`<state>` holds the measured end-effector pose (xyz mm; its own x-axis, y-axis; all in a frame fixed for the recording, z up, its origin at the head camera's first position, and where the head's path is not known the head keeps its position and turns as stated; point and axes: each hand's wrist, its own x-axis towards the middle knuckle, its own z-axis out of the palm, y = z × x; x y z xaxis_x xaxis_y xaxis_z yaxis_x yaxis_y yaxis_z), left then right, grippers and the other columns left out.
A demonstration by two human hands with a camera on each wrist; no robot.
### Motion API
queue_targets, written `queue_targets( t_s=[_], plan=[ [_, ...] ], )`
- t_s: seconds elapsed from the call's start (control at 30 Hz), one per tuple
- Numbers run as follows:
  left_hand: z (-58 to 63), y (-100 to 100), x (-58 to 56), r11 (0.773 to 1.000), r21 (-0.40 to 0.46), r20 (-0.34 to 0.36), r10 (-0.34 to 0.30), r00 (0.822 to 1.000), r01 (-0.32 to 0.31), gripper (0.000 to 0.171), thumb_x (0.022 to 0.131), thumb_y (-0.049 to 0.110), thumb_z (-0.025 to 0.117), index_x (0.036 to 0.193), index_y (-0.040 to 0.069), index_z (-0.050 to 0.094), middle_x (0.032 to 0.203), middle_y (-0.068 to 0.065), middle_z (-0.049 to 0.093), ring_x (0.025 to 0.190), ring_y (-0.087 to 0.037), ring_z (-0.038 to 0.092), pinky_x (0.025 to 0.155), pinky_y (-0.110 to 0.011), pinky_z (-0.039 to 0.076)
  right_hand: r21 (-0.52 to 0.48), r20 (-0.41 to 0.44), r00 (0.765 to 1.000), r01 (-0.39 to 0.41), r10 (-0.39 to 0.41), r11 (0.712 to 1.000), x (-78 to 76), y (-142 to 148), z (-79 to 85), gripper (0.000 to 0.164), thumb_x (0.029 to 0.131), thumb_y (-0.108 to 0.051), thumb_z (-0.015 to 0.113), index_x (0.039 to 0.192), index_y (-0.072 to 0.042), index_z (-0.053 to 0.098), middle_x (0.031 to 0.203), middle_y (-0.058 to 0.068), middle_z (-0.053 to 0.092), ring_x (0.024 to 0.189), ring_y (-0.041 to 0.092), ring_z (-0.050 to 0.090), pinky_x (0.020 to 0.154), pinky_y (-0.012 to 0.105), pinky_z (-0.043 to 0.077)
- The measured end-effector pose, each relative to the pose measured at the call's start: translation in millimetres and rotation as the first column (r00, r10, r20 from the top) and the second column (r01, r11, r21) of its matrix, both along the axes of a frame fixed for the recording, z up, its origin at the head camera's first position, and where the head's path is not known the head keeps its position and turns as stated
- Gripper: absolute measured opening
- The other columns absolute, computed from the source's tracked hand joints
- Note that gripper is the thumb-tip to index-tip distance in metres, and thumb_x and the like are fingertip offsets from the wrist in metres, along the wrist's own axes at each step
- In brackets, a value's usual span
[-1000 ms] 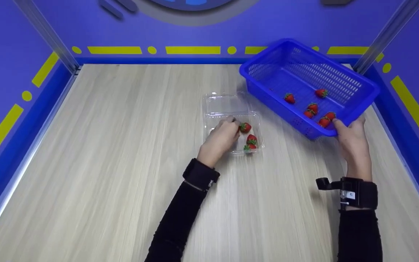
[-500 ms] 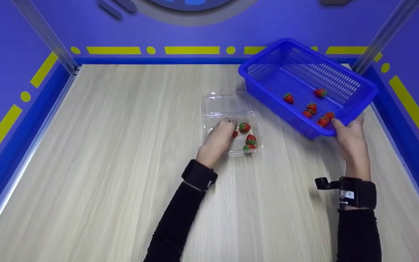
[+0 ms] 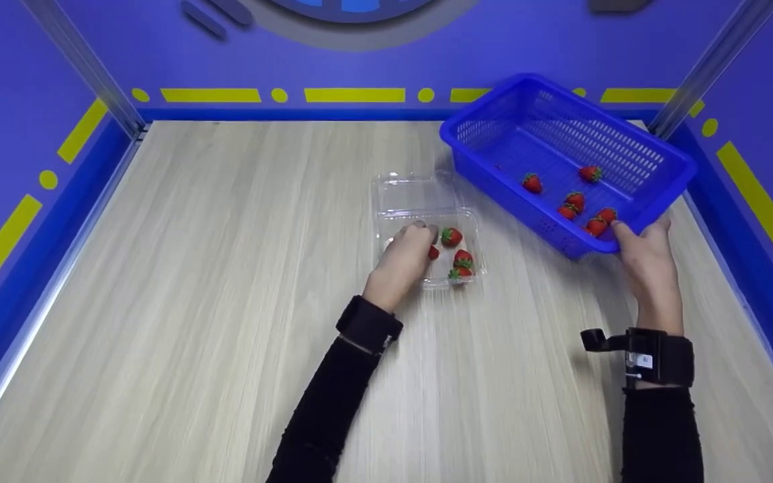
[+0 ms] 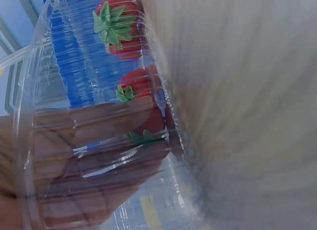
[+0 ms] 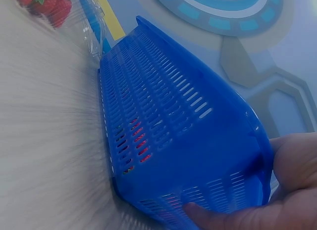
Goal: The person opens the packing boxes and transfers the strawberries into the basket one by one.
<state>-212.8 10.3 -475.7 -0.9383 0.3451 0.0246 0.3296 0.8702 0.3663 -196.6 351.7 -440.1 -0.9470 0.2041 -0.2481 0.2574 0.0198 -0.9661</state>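
Note:
A clear plastic clamshell box (image 3: pixel 420 194) lies with its lid folded back on the table. Inside its right half are several strawberries (image 3: pixel 451 236). My left hand (image 3: pixel 403 258) reaches into the box from the front. Through the clear wall in the left wrist view, curled fingers (image 4: pixel 114 116) hold a strawberry (image 4: pixel 151 121) low near the bottom, partly hidden by them. At the right, my right hand (image 3: pixel 651 268) grips the near right corner of a blue perforated basket (image 3: pixel 507 191), thumb over the rim. The basket is tilted toward me, with several strawberries (image 3: pixel 575 200) in it.
The wooden table (image 3: pixel 212 282) is walled by blue panels (image 3: pixel 386 67) at the back and both sides. The basket's left end stands close behind the clamshell's right side. Its far edge is near the back wall.
My left hand has shifted slightly left and down inside the box, and the strawberry at its fingers shows more. The right hand and basket have stayed in place.

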Motion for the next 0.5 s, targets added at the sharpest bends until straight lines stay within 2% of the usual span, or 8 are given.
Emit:
queue_targets(
  t_s=[0.17,0.23,0.5],
  plan=[
    [0.2,-0.4,-0.6,1.0,-0.003,0.016,0.003,1.0,-0.003,0.014,0.091,-0.004,0.065,0.094,0.006,0.074,0.098,-0.009,0.066,0.087,-0.024,0.066,0.074,-0.035,0.057,-0.035,-0.011,1.0,0.003,-0.003,0.999,1.7,-0.5,0.8,0.08,0.108,-0.014,0.039,0.157,-0.016,-0.025,0.166,0.024,0.011,0.145,0.022,0.035,0.1,0.016,0.047],
    [0.0,-0.4,-0.6,1.0,0.003,0.016,0.005,1.0,-0.005,0.014,0.091,-0.005,0.065,0.089,0.006,0.074,0.097,-0.009,0.066,0.084,-0.023,0.066,0.073,-0.035,0.057,-0.04,-0.014,1.0,0.002,-0.003,0.999,1.8,-0.3,0.6,0.08,0.108,-0.014,0.039,0.157,-0.016,-0.024,0.166,0.025,0.011,0.145,0.022,0.036,0.093,0.012,0.048],
    [2.8,-1.0,0.1,0.999,0.034,0.028,0.021,0.999,-0.022,0.013,0.089,-0.005,0.066,0.086,0.006,0.073,0.095,-0.006,0.067,0.083,-0.022,0.065,0.073,-0.034,0.057,-0.07,-0.02,1.0,0.009,-0.011,0.998,0.9,1.1,-2.0,0.08,0.108,-0.017,0.04,0.157,-0.017,-0.024,0.167,0.024,0.01,0.148,0.025,0.031,0.106,0.018,0.043]
  ],
)
